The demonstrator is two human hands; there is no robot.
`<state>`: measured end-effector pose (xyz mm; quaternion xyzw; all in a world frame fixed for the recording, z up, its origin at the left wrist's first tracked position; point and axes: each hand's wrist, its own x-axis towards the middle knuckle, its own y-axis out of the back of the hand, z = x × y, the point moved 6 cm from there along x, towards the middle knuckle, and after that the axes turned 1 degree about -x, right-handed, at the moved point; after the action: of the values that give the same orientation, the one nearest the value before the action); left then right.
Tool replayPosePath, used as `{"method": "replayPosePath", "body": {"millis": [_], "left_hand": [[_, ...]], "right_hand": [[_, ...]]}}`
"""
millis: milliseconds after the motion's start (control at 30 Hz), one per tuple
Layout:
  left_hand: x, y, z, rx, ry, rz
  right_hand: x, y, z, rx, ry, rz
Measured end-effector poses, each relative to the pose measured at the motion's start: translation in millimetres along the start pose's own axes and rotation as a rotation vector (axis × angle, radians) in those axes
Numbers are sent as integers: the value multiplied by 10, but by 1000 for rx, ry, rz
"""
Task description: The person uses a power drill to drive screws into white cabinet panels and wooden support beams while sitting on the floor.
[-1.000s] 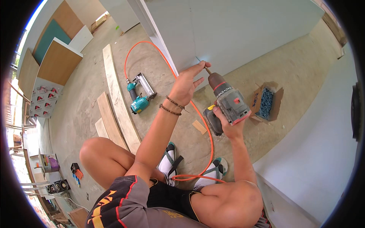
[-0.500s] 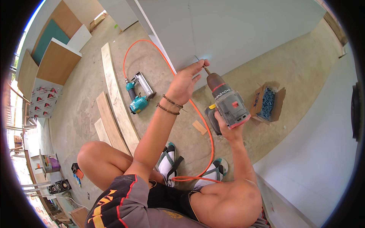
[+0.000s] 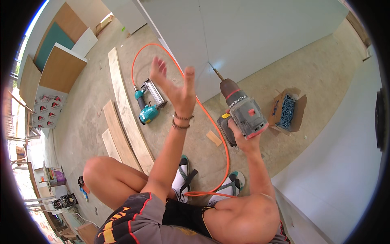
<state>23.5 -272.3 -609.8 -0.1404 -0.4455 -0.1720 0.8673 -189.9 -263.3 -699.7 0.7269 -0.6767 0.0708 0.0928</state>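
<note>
At the far left, brown and teal boards [image 3: 61, 61] are leaned along the edge of the room, and below them a flat white package with red triangular marks [image 3: 46, 112] is stood. Bare concrete floor [image 3: 89, 105] is left open between these and three pale planks [image 3: 126, 118], which are laid side by side with their long edges running near to far. Just right of the planks a teal nail gun [image 3: 148, 103] is laid on the floor, joined to an orange hose [image 3: 221, 142] that is curved back toward the feet. The left hand [image 3: 172, 87] is raised, spread wide open, and nothing is held in it. The right hand [image 3: 239, 136] is closed round the grip of a grey and red cordless drill [image 3: 241, 112]. Its long axis is slanted far and left, and its bit is met at the tip by the white panel [image 3: 243, 36]. Right of the drill, an open brown cardboard box of blue screws [image 3: 286, 112] is set on the floor, near a white wall [image 3: 345, 162].
</note>
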Motion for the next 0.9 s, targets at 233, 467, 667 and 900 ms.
{"method": "replayPosePath", "body": {"millis": [233,467,667,900], "left_hand": [[-73,-323,-576,-48,170,-224],[-117,-343,-619,-45,178,-145],[-122,-319,-632,27,151,-164],[-104,-332,-612,-27,193,-161]], "right_hand": [[-111,-10,98,-82,-30,-112],[-18,-1,-104,-249,61,-26],[-19,-68,-125,-279,91,-83],[11,-89,-12,-280,52,-58]]}}
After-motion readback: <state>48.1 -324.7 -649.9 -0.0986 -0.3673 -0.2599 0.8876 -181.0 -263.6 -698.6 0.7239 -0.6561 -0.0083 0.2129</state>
